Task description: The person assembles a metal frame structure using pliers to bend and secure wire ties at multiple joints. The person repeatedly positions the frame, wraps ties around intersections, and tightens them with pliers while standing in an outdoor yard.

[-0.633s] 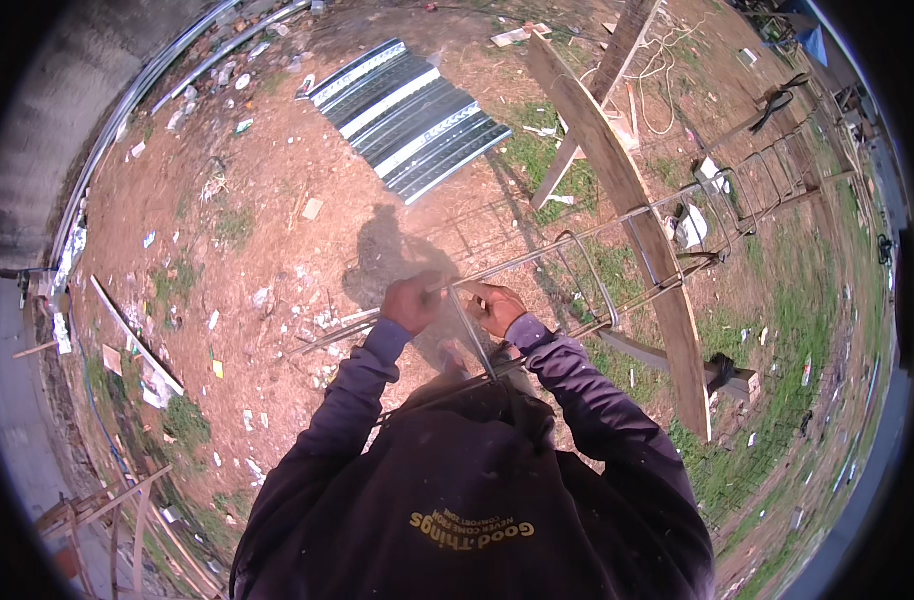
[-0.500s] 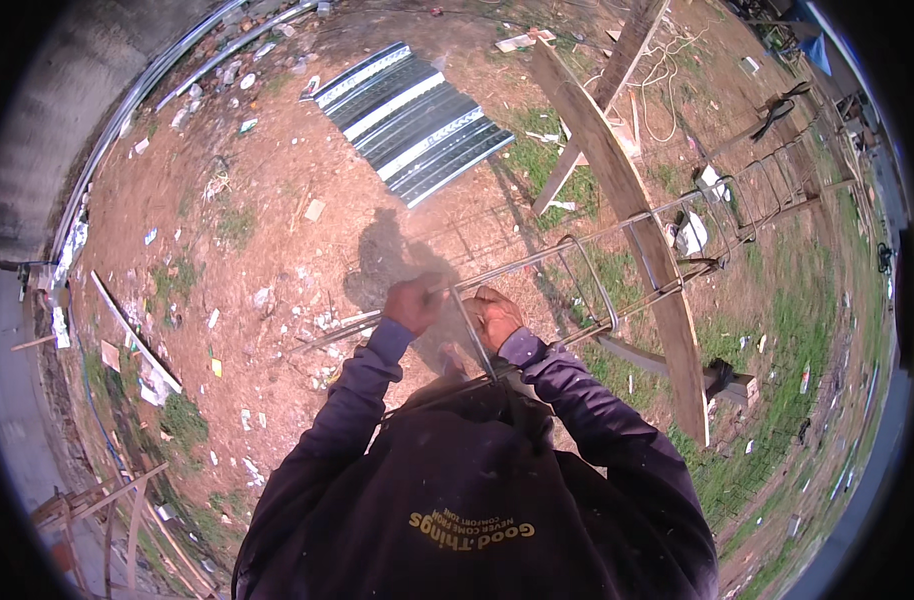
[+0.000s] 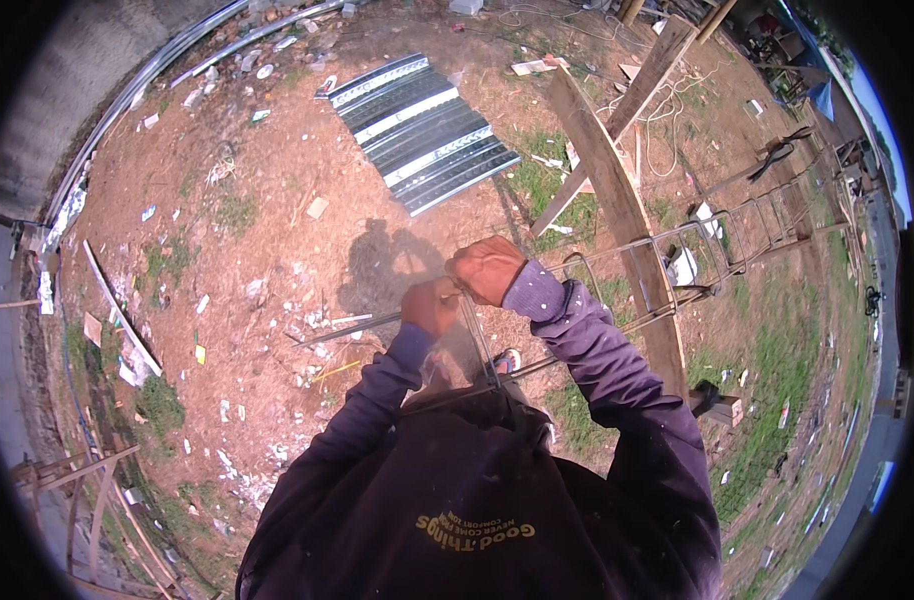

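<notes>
A long cage of steel bars (image 3: 637, 322) with square wire stirrups runs from in front of my body to the right. Its bar ends (image 3: 342, 333) stick out to the left past my hands. At the upper corner of the nearest stirrup (image 3: 476, 335), my left hand (image 3: 432, 305) is closed, with its fingers pinched against the bars. Just above and right of it, my right hand (image 3: 489, 270) is closed too, knuckles up, close against the left. What the fingers of either hand hold is hidden.
A wooden plank (image 3: 617, 190) and a crossing beam (image 3: 632, 100) stand under the cage on the right. Ribbed metal sheets (image 3: 422, 135) lie on the dirt ahead. Litter is scattered about, a pale strip (image 3: 122, 305) lies left, and a wooden frame (image 3: 92, 480) stands lower left.
My right hand has risen up and over the bar, its elbow swinging outward. My left hand has shifted slightly right, closer to the stirrup corner. The view has tilted slightly.
</notes>
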A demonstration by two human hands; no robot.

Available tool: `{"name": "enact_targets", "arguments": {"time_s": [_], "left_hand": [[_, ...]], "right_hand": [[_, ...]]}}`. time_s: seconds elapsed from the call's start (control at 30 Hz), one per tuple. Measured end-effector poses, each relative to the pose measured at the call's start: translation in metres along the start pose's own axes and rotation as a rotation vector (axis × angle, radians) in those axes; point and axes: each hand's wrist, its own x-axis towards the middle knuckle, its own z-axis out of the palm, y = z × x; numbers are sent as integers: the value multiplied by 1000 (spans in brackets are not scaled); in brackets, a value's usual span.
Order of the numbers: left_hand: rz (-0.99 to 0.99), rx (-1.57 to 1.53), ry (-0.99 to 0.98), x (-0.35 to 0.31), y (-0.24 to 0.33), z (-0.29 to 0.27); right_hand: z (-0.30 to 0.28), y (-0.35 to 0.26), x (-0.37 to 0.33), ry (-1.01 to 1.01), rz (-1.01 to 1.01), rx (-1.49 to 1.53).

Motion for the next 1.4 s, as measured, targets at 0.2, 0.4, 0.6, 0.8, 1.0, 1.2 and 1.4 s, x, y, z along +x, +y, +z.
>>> {"name": "enact_targets", "arguments": {"time_s": [0.2, 0.4, 0.6, 0.8, 1.0, 1.2, 1.4], "left_hand": [[-24, -161, 173, -5, 11, 1], [173, -95, 55, 3, -7, 2], [126, -211, -118, 6, -21, 1], [55, -364, -113, -4, -18, 4], [-196, -176, 72, 4, -5, 10], [-12, -138, 215, 2, 7, 20], [-91, -96, 204, -8, 16, 21]], "right_hand": [[26, 39, 28, -82, 348, 11], [28, 22, -25, -391, 509, 14], [24, -25, -55, 94, 440, 692], [32, -55, -57, 214, 461, 987], [-57, 10, -151, 651, 171, 556], [-88, 214, -348, -403, 1246, -172], [-29, 261, -406, -547, 942, -505]]}}
